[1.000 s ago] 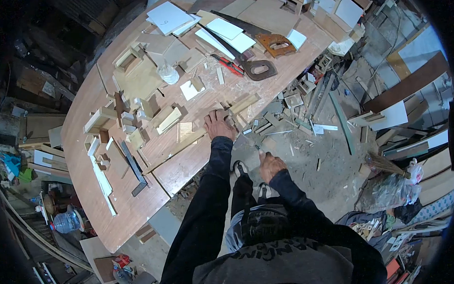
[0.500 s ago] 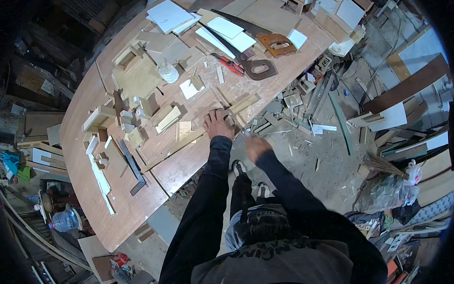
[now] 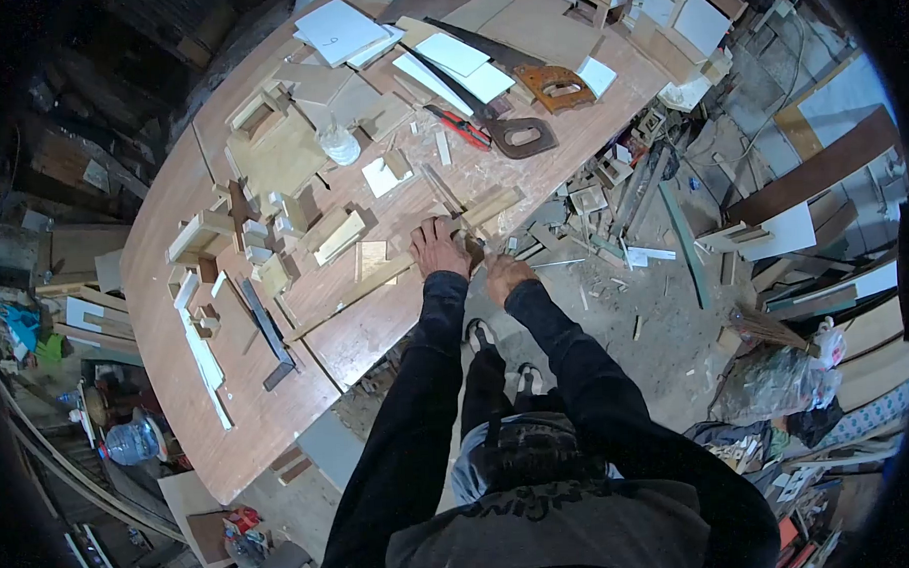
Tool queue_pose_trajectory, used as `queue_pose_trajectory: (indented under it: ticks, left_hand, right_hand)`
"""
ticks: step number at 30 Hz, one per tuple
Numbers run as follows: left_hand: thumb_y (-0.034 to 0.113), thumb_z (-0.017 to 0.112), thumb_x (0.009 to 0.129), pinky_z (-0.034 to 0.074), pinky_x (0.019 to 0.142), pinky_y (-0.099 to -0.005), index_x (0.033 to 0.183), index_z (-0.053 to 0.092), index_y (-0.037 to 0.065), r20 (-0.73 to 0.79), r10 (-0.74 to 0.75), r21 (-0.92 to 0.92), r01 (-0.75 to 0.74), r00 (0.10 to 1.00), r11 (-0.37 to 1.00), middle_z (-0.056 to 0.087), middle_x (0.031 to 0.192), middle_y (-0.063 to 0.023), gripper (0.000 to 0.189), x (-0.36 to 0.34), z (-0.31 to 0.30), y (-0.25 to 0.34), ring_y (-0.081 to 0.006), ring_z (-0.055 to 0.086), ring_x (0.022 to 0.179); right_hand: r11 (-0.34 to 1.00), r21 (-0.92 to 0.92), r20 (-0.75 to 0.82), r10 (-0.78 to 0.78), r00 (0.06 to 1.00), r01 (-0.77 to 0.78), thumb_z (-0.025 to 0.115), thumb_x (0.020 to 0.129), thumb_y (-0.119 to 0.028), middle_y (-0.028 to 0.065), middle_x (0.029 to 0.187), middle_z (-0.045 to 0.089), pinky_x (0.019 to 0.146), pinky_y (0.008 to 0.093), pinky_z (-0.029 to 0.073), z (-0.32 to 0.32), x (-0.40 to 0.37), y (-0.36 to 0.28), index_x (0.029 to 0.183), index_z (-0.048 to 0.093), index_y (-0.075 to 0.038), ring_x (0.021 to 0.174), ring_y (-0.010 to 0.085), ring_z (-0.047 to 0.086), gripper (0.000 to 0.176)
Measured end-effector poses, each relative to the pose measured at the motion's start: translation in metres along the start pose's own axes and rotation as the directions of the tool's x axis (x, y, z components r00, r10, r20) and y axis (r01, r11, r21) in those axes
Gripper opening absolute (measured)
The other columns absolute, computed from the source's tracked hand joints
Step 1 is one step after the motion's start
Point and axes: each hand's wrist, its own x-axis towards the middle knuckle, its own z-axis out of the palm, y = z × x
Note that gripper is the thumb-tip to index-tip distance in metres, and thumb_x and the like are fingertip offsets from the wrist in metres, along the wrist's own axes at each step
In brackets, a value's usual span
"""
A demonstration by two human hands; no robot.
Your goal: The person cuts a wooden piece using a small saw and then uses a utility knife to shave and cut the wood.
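My left hand (image 3: 438,248) presses down on a long thin wooden strip (image 3: 360,295) near the table's front edge, its fingers bent over the wood. Just right of it, my right hand (image 3: 507,278) is closed at the table edge around something too small to make out. A small dark piece (image 3: 476,249) lies between the two hands. Beyond them, a light wooden piece (image 3: 492,206) sits at the edge, with a thin narrow tool or strip (image 3: 442,186) beside it.
On the table (image 3: 361,339) are wooden blocks (image 3: 287,215), a try square (image 3: 266,336), red pliers (image 3: 459,127), a glass jar (image 3: 339,146), white panels (image 3: 341,32) and two handsaws (image 3: 523,138) (image 3: 556,87). Scraps litter the floor (image 3: 606,329) to the right.
My right hand has moved up and slightly left, closer to my left hand and the table edge. My left hand has barely shifted.
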Motion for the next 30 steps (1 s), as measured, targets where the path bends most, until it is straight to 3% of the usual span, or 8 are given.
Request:
queue_pose_trajectory:
  ticks: [2,4,8,11,13,17,25,30]
  left_hand:
    - [0.012,0.063,0.063,0.029,0.091,-0.0416,0.105,0.05,0.007,-0.006,0.002,-0.002,-0.002,1.0,1.0,0.044,0.112,-0.0101,0.044,0.004,-0.003,0.002,-0.0302,0.038,0.106]
    - [0.012,0.062,0.064,0.029,0.091,-0.0416,0.105,0.05,0.007,0.005,-0.007,-0.011,0.007,1.0,1.0,0.044,0.111,-0.0101,0.043,-0.003,-0.002,0.001,-0.0302,0.038,0.106]
    - [0.014,0.063,0.065,0.029,0.09,-0.0414,0.105,0.051,0.008,0.02,0.008,0.001,-0.008,1.0,1.0,0.044,0.111,-0.0101,0.043,-0.001,-0.002,0.0,-0.03,0.038,0.106]
    - [0.015,0.064,0.065,0.029,0.091,-0.0411,0.105,0.051,0.009,0.028,0.002,0.01,-0.002,1.0,1.0,0.044,0.111,-0.0099,0.043,0.002,-0.004,-0.003,-0.0299,0.038,0.106]
    - [0.015,0.064,0.065,0.029,0.091,-0.0409,0.105,0.052,0.009,0.024,-0.004,-0.025,0.004,1.0,1.0,0.044,0.111,-0.0097,0.043,-0.002,-0.005,0.001,-0.0298,0.038,0.106]
    - [0.015,0.064,0.064,0.029,0.09,-0.041,0.104,0.052,0.009,0.005,-0.011,-0.054,0.011,1.0,0.998,0.045,0.111,-0.009,0.042,-0.001,-0.006,0.003,-0.0297,0.038,0.105]
    - [0.013,0.065,0.061,0.03,0.089,-0.0427,0.105,0.051,0.008,0.025,0.015,0.001,-0.015,1.0,1.0,0.044,0.112,-0.0104,0.046,-0.001,-0.008,0.001,-0.0308,0.037,0.106]
    - [0.012,0.064,0.061,0.03,0.089,-0.0427,0.103,0.051,0.008,0.02,-0.006,-0.039,0.007,1.0,0.999,0.044,0.112,-0.0106,0.044,0.001,-0.008,-0.002,-0.0307,0.037,0.106]
  right_hand:
    - [0.981,0.157,0.059,0.109,0.992,-0.117,0.024,0.094,-0.032,0.0264,0.096,0.059,0.078,0.0507,0.044,-0.034,-0.037,-0.015,0.099,0.054,0.002,0.088,0.0426,0.057,0.046]
    - [0.95,0.032,0.217,0.297,0.93,-0.311,0.047,0.081,-0.019,0.0231,0.1,0.058,0.08,0.0455,0.045,-0.035,-0.073,-0.008,0.114,0.049,-0.001,0.092,0.0385,0.057,0.038]
    - [0.997,0.017,0.102,0.067,0.993,-0.069,0.047,0.082,-0.021,0.0245,0.096,0.059,0.079,0.0448,0.046,-0.028,-0.055,-0.004,0.117,0.047,0.0,0.092,0.0381,0.058,0.041]
    - [0.998,-0.031,-0.003,0.055,0.998,-0.055,0.029,0.091,-0.025,0.0268,0.09,0.059,0.076,0.0494,0.045,-0.002,0.004,-0.01,0.095,0.056,0.003,0.087,0.0408,0.058,0.039]
    - [0.994,-0.022,0.212,0.109,0.971,-0.106,0.043,0.083,-0.02,0.0245,0.097,0.059,0.074,0.0473,0.047,-0.016,-0.009,-0.007,0.116,0.047,0.001,0.087,0.0397,0.058,0.04]
    - [0.953,0.008,0.214,0.295,0.931,-0.304,0.04,0.087,-0.029,0.0261,0.1,0.057,0.08,0.0483,0.045,-0.039,-0.076,-0.013,0.124,0.042,0.0,0.092,0.0411,0.056,0.047]
    - [0.987,0.106,-0.023,0.127,0.992,-0.124,0.027,0.094,-0.032,0.0271,0.084,0.059,0.075,0.0498,0.043,-0.025,-0.026,-0.019,0.087,0.058,0.004,0.087,0.0445,0.055,0.048]
    - [0.945,-0.083,0.225,0.326,0.918,-0.315,0.046,0.085,-0.028,0.0235,0.099,0.057,0.077,0.0465,0.046,-0.033,-0.087,-0.011,0.118,0.046,0.001,0.091,0.0396,0.056,0.044]
